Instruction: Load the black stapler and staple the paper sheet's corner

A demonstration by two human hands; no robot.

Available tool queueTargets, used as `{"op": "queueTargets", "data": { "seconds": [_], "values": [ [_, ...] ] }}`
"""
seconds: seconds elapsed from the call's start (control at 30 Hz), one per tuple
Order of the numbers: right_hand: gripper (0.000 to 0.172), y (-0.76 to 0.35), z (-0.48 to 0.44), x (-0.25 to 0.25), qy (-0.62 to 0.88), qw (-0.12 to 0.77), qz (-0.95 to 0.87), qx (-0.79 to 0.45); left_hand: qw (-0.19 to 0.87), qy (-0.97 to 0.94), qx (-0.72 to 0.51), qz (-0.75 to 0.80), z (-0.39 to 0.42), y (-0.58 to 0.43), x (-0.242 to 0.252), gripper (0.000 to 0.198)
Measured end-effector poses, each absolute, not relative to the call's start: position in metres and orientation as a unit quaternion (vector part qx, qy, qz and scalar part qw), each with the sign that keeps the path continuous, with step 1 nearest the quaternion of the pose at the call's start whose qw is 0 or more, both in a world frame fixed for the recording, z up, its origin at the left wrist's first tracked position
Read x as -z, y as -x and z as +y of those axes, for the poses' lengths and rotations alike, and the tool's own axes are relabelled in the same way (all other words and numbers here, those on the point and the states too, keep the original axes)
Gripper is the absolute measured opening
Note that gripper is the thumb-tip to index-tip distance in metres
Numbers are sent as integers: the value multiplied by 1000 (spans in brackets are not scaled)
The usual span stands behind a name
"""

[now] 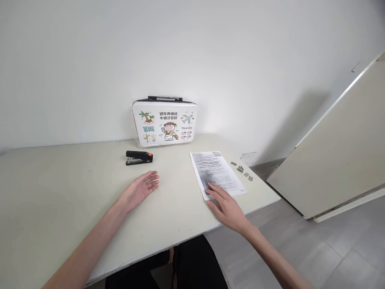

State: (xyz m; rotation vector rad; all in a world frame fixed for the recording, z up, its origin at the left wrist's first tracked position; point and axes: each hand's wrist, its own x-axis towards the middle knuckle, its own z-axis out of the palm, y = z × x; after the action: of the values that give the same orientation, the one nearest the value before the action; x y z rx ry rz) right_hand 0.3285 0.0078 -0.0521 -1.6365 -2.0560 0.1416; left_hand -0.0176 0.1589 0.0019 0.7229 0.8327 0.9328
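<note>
Paper under R hand fingertips

The white printed paper sheet lies flat on the pale table, near the right edge, its long side turned a little to the left; dense black text covers it, with a small code mark at the top right corner; the near lower corner is under fingertips; the black stapler with an orange end lies flat, closed, well apart to the left.

Left hand open, palm up; right hand flat — fingers spread.
</note>
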Motion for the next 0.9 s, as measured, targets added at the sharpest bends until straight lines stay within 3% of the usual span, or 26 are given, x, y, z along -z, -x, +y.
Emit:
{"op": "queueTargets", "data": {
  "seconds": [0.2,0.6,0.9],
  "values": [
    [62,-323,10,53,651,247,-718,-17,751,-333,-425,380,158,18,-1,16],
    [67,-334,21,66,718,221,-661,-11,741,-360,-419,382,156,17,0,18],
    [73,-406,99,46,703,153,-695,-10,698,-473,-399,361,150,13,3,32]
  ]
}}
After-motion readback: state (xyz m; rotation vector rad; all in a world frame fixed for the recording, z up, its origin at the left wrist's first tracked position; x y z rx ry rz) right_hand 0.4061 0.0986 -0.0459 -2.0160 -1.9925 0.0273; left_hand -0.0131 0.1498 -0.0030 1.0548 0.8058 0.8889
